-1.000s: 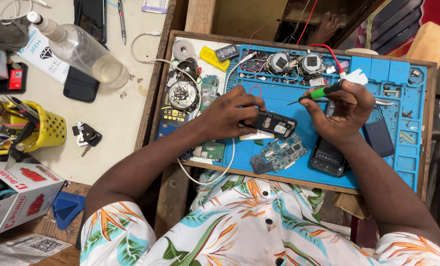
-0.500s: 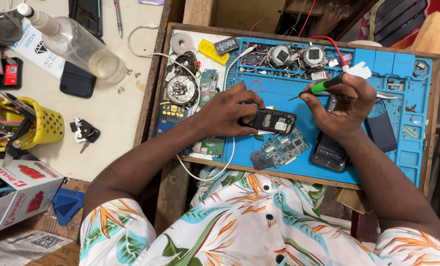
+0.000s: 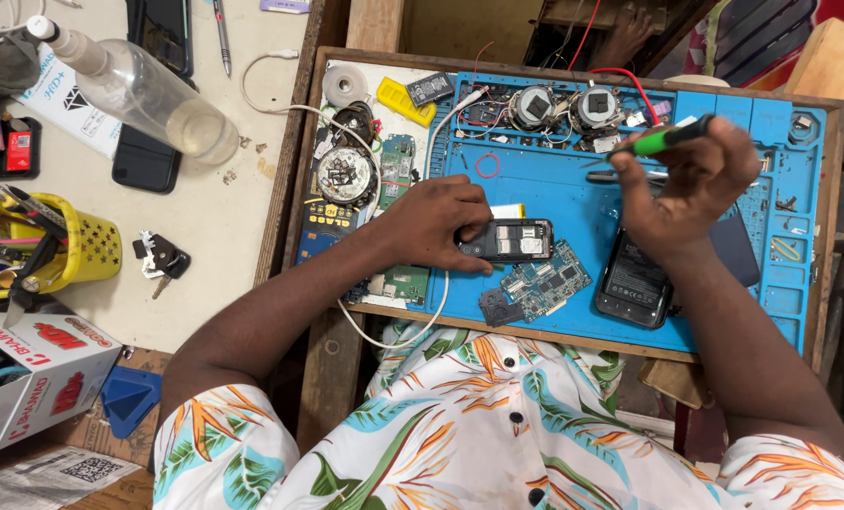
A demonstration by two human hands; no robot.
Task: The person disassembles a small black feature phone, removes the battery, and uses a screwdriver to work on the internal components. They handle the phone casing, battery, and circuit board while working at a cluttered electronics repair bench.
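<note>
The left hand [image 3: 436, 222] presses down on a small opened phone [image 3: 509, 241], fingers clenched over its near end, pinning it flat on the blue mat [image 3: 535, 194] near the mat's middle. The right hand [image 3: 691, 184] is lifted off the work and grips a green-handled screwdriver [image 3: 663, 140] between thumb and fingers, its tip pointing left toward the mat's upper half.

The phone is open, so a slip of the driver tip could scratch its exposed parts or skid onto the loose circuit board [image 3: 549, 283] lying just beside it. That board sits close to the mat's near edge; a nudge from the left wrist could push it off into the lap. A white cable [image 3: 412, 326] loops under the left forearm and could snag and drag small parts with it. Any screws freed here would be easy to lose among the clutter at the mat's top. A black phone [image 3: 634, 279] lies under the right wrist, where pressure from the arm could mark it
</note>
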